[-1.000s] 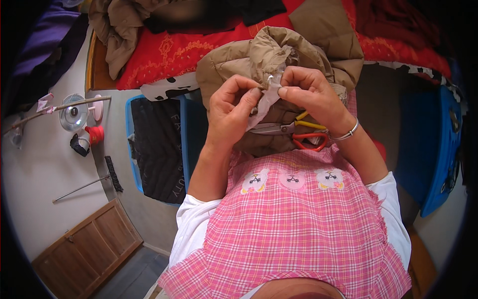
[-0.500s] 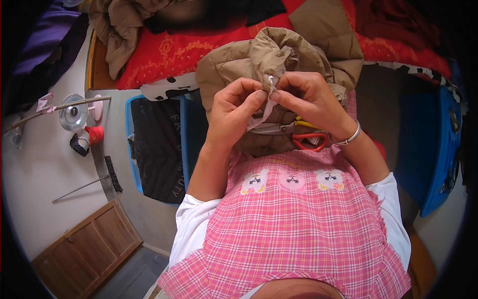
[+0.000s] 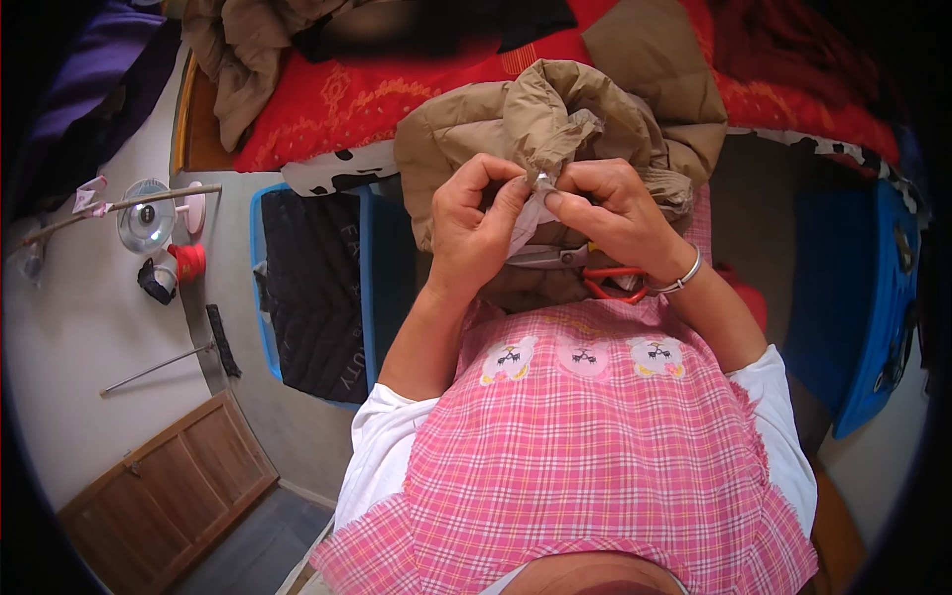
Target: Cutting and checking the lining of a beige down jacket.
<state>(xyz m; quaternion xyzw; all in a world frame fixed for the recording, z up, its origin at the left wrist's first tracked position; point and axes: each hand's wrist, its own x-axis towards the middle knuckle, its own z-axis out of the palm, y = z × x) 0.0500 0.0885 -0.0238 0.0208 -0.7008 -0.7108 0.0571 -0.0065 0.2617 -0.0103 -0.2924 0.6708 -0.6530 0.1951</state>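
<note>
A khaki padded jacket lies bunched over my lap and against the bed in front of me. My left hand pinches the edge of its pale lining between thumb and forefinger. Close against it, my right hand pinches the same edge from the other side, with a silver bracelet on its wrist. A small shiny bit shows between the fingertips; what it is I cannot make out. Thin white fabric hangs below the fingers. Under my hands rest scissors with red-orange handles, partly hidden.
Ahead is a bed with a red patterned cover and more clothing. To the left stands a blue bin holding a black padded garment. Another blue container is at the right. A fan and a wooden door lie further left.
Both hands have come slightly lower, still pinching the fabric close together. More white fabric shows beneath the fingers, and the right hand now covers more of the scissors' yellow part.
</note>
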